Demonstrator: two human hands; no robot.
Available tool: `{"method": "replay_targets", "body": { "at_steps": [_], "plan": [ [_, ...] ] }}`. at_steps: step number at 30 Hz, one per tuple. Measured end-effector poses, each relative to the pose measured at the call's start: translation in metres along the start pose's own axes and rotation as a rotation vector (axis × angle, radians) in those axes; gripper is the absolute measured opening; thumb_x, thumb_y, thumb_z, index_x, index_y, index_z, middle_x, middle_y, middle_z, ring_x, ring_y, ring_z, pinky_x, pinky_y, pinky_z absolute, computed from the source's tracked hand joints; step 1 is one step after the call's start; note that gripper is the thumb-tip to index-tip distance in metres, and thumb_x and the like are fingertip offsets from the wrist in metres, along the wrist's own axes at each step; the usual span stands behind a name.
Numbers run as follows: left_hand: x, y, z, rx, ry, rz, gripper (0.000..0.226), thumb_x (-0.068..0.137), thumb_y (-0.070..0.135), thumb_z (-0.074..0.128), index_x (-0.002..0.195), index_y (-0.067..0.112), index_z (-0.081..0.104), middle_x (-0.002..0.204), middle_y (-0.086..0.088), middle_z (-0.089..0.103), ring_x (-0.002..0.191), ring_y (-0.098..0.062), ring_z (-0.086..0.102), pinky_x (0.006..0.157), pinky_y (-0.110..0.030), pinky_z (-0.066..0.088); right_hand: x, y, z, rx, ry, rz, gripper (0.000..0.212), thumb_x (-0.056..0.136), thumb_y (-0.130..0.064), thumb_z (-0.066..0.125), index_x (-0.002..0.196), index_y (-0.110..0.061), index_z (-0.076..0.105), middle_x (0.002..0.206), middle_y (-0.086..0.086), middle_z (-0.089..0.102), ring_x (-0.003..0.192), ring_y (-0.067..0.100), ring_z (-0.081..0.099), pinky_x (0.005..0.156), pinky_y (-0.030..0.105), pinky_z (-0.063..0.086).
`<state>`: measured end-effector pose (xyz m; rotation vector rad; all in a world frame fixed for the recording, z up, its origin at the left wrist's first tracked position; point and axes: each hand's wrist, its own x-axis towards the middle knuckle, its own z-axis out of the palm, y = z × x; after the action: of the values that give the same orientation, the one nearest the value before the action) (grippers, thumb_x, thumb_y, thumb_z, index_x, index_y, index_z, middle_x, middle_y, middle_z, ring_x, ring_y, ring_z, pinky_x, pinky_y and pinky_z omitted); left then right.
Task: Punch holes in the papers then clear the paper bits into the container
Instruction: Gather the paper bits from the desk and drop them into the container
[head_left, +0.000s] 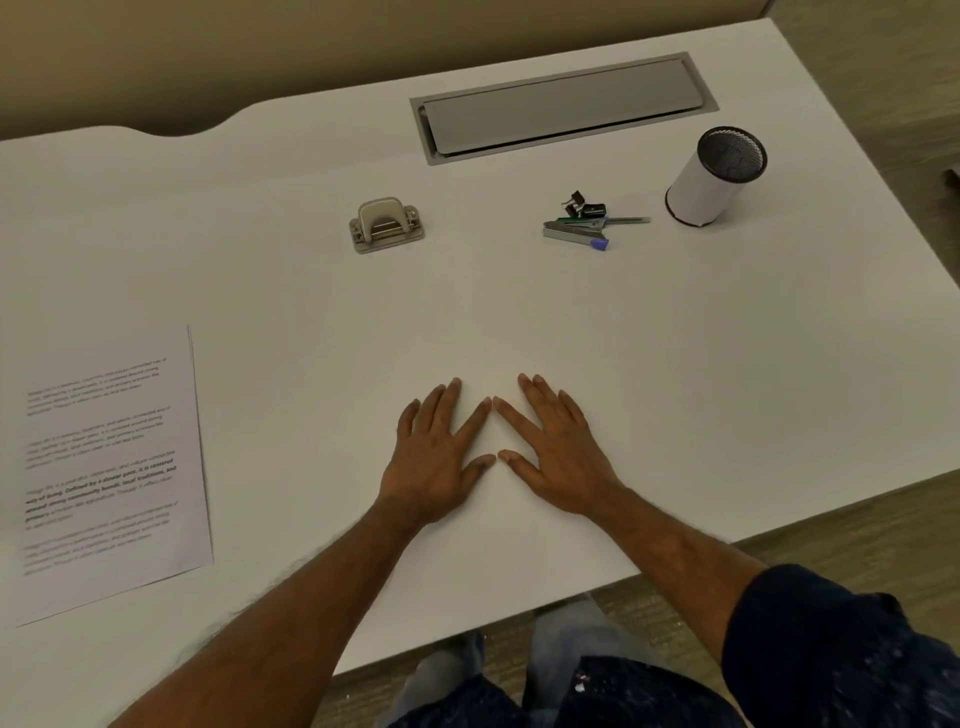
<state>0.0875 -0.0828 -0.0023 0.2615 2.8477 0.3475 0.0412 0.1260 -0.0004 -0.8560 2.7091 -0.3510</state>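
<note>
A grey hole punch (387, 225) stands on the white desk (311, 312), well beyond my hands. Printed papers (106, 467) lie flat at the desk's left edge, text facing up. A cylindrical container (714, 176) with a white wrap and a black mesh rim stands at the far right. My left hand (439, 457) and my right hand (558, 452) rest palm-down on the desk near its front edge, fingers spread, index fingers and thumbs almost touching. Neither hand holds anything.
A small pile of a stapler, binder clips and a pen (589, 221) lies between the punch and the container. A grey cable hatch (561, 106) is set into the desk at the back. The desk's front edge runs just under my forearms.
</note>
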Motion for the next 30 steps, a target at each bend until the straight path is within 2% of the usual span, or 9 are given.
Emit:
{"method": "replay_targets", "body": {
  "at_steps": [3,8,16,21,24,26,28,30],
  "plan": [
    [-0.001,0.003,0.005,0.063,-0.002,-0.003,0.069,0.097,0.066,0.014,0.155,0.033,-0.001,0.164,-0.014,-0.005,0.151,-0.032,-0.001,0.121,-0.050,0.001,0.000,0.000,0.004,-0.069,-0.007,-0.012,0.062,0.097,-0.055,0.029,0.153,-0.038,0.007,0.163,0.010,-0.001,0.150,0.024,-0.005,0.121,0.044,0.001],
    [-0.002,0.006,0.009,0.102,0.001,-0.017,0.070,0.097,0.065,0.009,0.156,0.029,-0.001,0.163,-0.015,-0.009,0.151,-0.033,-0.004,0.122,-0.052,0.004,0.001,-0.004,0.008,-0.142,-0.008,0.008,0.063,0.097,-0.055,0.025,0.153,-0.034,0.007,0.162,0.014,-0.001,0.150,0.029,-0.003,0.121,0.050,0.007],
    [-0.005,0.010,0.012,0.072,0.011,-0.045,0.068,0.098,0.061,0.010,0.156,0.028,-0.001,0.163,-0.013,-0.011,0.150,-0.030,-0.011,0.121,-0.053,0.003,0.002,-0.008,0.008,-0.178,-0.012,0.028,0.064,0.096,-0.056,0.019,0.154,-0.029,0.011,0.162,0.015,0.002,0.150,0.032,0.001,0.120,0.052,0.008],
    [-0.006,0.010,0.007,0.042,0.004,-0.040,0.065,0.098,0.058,0.012,0.156,0.029,0.003,0.164,-0.013,-0.009,0.151,-0.029,-0.009,0.121,-0.052,0.003,0.001,-0.010,0.007,-0.164,-0.019,0.022,0.063,0.097,-0.056,0.016,0.154,-0.028,0.012,0.161,0.017,0.003,0.149,0.033,0.002,0.119,0.054,0.011],
    [-0.004,0.010,0.001,-0.066,0.061,-0.047,0.059,0.101,0.050,0.024,0.155,0.030,0.017,0.164,-0.011,0.005,0.151,-0.028,0.002,0.122,-0.049,0.004,0.002,-0.010,0.006,-0.051,0.035,0.017,0.058,0.100,-0.050,0.026,0.153,-0.030,0.016,0.162,0.012,0.003,0.150,0.025,0.003,0.121,0.048,0.007],
    [-0.001,0.012,-0.003,-0.265,0.175,-0.101,0.054,0.099,0.044,0.036,0.150,0.027,0.035,0.159,-0.009,0.026,0.148,-0.025,0.019,0.120,-0.045,0.011,0.004,-0.011,0.004,0.249,0.142,0.083,0.053,0.100,-0.038,0.043,0.150,-0.027,0.030,0.161,0.008,0.015,0.149,0.019,0.011,0.122,0.040,0.008],
    [0.005,0.012,-0.009,-0.482,0.288,-0.207,0.047,0.096,0.040,0.051,0.139,0.022,0.053,0.146,-0.005,0.047,0.138,-0.022,0.038,0.115,-0.041,0.021,0.006,-0.011,0.000,0.543,0.289,0.161,0.048,0.095,-0.026,0.059,0.140,-0.019,0.047,0.152,0.005,0.037,0.143,0.017,0.029,0.119,0.032,0.020],
    [0.013,0.010,-0.014,-0.638,0.364,-0.296,0.035,0.091,0.034,0.065,0.123,0.018,0.065,0.128,0.001,0.062,0.123,-0.018,0.053,0.109,-0.041,0.035,0.010,-0.011,-0.003,0.619,0.409,0.202,0.039,0.088,-0.021,0.068,0.125,-0.014,0.060,0.131,0.001,0.058,0.125,0.016,0.049,0.110,0.033,0.037]
  ]
}}
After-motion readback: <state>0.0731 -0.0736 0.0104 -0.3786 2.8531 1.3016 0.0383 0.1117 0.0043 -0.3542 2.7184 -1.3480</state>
